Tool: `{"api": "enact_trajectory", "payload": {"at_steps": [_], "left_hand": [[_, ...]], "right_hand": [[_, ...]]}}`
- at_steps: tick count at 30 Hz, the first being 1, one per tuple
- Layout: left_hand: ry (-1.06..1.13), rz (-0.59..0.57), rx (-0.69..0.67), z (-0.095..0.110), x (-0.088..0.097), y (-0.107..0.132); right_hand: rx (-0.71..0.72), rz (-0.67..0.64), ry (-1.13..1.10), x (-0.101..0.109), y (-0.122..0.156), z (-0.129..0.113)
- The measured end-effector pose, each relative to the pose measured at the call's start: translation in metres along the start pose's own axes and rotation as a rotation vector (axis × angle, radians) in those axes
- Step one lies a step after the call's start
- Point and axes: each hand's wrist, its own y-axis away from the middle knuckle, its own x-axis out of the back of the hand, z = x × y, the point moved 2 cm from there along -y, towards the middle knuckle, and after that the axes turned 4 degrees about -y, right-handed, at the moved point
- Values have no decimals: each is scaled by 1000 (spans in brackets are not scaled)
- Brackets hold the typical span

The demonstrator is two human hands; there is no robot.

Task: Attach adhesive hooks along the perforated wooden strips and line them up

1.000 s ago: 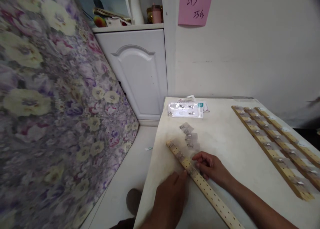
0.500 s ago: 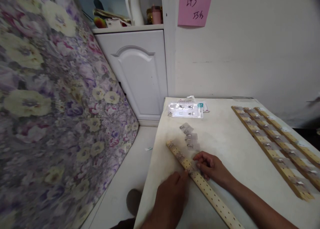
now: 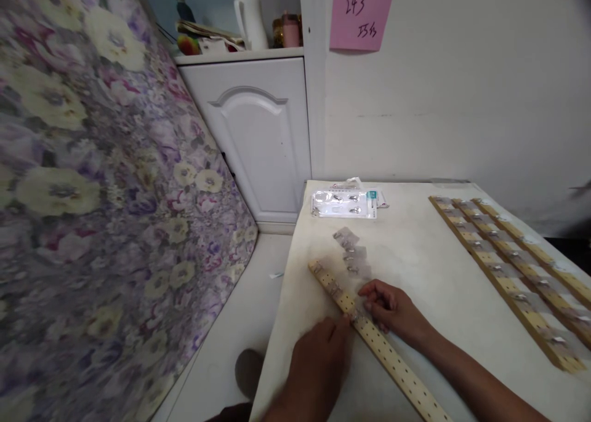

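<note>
A pale wooden strip point(image 3: 392, 360) with rows of holes lies slantwise on the white table. Near its far end sit small clear plastic squares point(image 3: 330, 283) with shiny metal pieces on them. My left hand point(image 3: 318, 354) is closed, its fingertips pinching at one such small piece point(image 3: 354, 315) on the strip; the hand itself hides part of the grip. My right hand point(image 3: 392, 311) rests just across the strip, fingers curled beside the same piece. Whatever its fingertips hold is too small to make out. Loose clear squares with metal clips point(image 3: 353, 256) lie overlapping beyond the strip.
Three more wooden strips point(image 3: 503, 274) carrying plastic squares lie on the right of the table point(image 3: 401, 225). A clear blister pack point(image 3: 344, 204) with metal parts is at the back left. Floral curtain point(image 3: 115, 194) and a white cabinet point(image 3: 263, 139) stand to the left.
The view has shifted very slightly. Both hands stay at the same spot on the strip, with only a tiny movement of the left fingertips.
</note>
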Motion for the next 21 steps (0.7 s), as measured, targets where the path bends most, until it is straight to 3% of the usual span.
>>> {"api": "enact_trajectory", "payload": {"at_steps": [11, 21], "left_hand": [[176, 87, 79, -3, -3, -1], [-17, 42, -7, 0, 5, -2]], "right_hand": [[22, 23, 19, 0, -3, 5], [42, 14, 93, 1, 1, -3]]}}
